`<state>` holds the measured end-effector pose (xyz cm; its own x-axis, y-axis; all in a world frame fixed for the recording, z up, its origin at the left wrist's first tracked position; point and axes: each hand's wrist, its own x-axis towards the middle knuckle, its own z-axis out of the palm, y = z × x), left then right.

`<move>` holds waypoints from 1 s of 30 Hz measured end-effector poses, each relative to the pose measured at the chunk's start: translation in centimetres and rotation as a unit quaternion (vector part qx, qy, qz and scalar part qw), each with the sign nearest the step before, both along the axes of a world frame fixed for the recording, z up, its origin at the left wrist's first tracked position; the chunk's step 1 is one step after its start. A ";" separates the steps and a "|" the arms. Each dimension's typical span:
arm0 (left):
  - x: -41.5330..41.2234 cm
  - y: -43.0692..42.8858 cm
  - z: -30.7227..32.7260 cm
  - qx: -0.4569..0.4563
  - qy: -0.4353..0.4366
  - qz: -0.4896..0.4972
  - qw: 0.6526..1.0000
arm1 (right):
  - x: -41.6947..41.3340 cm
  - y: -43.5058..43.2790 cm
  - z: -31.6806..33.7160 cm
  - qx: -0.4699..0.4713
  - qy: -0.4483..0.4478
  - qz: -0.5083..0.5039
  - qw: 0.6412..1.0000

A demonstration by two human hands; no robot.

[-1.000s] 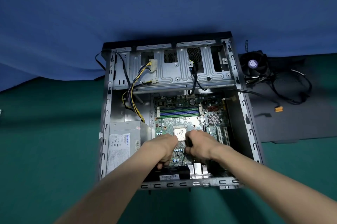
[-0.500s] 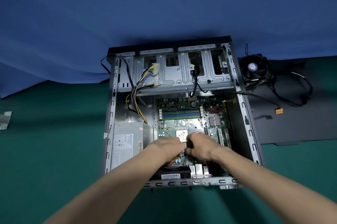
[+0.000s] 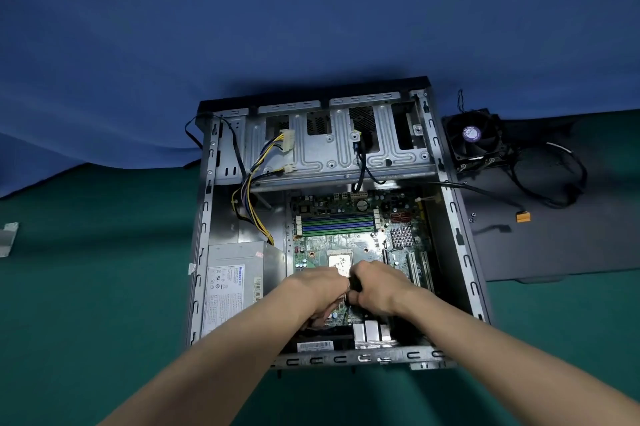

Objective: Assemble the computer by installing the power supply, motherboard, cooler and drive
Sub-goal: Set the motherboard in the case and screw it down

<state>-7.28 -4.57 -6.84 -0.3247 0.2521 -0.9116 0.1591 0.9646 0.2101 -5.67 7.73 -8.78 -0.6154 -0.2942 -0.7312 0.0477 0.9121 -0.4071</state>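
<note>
The right hand (image 3: 377,283) curls round a small dark tool (image 3: 354,282). The left hand (image 3: 318,287) curls just beside it, its hold hidden. Both work over the green motherboard (image 3: 346,238), which lies in the open grey metal case (image 3: 204,217); they are probably fastening it. Next likely comes the black fan cooler (image 3: 472,138), right of the case. Green cloth (image 3: 86,287) covers the table, and a blue backdrop (image 3: 277,10) hangs behind.

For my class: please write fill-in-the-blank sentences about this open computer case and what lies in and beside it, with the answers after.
1. The power supply lies in the case, to the ____ of the motherboard.
2. The cooler sits ____ the case, on a black panel.
3. The motherboard's long memory slots are green and ____.
4. The left hand and the right hand, which grips a dark tool, meet inside the case over the ____.
Answers: left; outside; blue; motherboard.
</note>
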 end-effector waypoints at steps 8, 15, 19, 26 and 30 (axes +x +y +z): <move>-0.5 -1.1 0.0 0.000 -0.042 -0.019 0.999 | 0.0 -0.2 0.1 -0.008 -0.014 -0.014 1.000; -0.6 0.2 0.7 -0.037 -0.017 -0.020 0.999 | 0.1 -0.2 0.1 -0.010 -0.011 -0.012 1.000; -0.5 0.2 0.6 -0.021 -0.017 -0.021 0.999 | 0.1 -0.1 0.0 -0.011 -0.009 -0.013 1.000; 0.1 -0.3 0.8 0.039 0.053 -0.120 0.991 | 0.0 -0.3 0.0 -0.012 -0.009 -0.005 1.000; -0.5 -0.2 1.1 0.020 0.010 0.015 1.000 | 0.1 -0.1 0.2 -0.008 -0.008 -0.010 1.000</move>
